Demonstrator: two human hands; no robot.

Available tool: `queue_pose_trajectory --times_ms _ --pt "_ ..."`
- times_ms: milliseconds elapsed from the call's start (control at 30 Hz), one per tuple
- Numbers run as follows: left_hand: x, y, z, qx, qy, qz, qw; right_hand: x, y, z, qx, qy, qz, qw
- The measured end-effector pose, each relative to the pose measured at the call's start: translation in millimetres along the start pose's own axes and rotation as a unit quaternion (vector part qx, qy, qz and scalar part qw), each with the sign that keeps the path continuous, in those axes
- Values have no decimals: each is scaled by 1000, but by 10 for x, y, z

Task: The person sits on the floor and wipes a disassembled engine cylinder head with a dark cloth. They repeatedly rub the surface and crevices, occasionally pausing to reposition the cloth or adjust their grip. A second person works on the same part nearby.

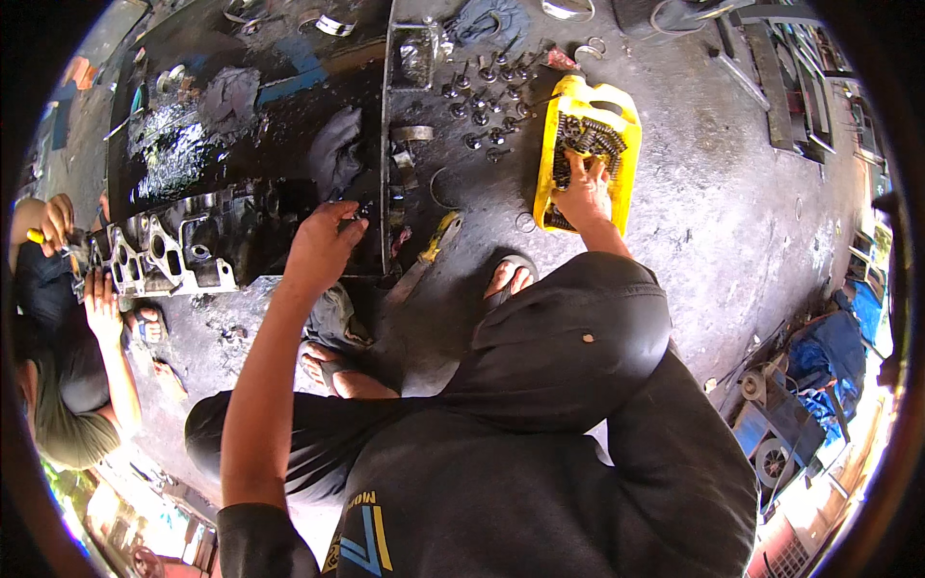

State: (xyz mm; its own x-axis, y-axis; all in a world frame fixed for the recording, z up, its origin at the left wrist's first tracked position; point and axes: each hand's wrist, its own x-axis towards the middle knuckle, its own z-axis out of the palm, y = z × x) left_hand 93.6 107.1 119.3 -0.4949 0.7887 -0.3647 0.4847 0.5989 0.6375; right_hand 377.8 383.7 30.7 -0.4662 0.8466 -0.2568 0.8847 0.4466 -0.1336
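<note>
Blown-out glare low at both sides, dark fisheye rim

Head cam, L of a side-by-side fisheye pair, looks steeply down from wearer's head, facing fwd past torso (pixel 482 491) and R knee (pixel 602 328) to the floor (pixel 718 217). Torso sits nearest, filling lower ctr; L hand (pixel 323 243) and R hand (pixel 585 196) are farther off, upper half. View's v. wide, w/ co-worker (pixel 72 424) at far L and edges bowing toward a round, dark rim.
</note>
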Motion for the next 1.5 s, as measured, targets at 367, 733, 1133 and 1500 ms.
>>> queue_pose_trajectory --times_ms 367,733,1133,1500 --pt "-146 -219 642 -128 77 -87 985 363 518 -46 225 -117 101 962" --pt "-150 -305 663 -110 76 -101 986 255 323 212 169 -38 89 981" --pt "-105 -289 632 -117 64 -118 984 309 703 -54 445 -47 173 877" --pt "-184 -228 571 -129 78 -133 980 367 568 223 175 63 134 973"
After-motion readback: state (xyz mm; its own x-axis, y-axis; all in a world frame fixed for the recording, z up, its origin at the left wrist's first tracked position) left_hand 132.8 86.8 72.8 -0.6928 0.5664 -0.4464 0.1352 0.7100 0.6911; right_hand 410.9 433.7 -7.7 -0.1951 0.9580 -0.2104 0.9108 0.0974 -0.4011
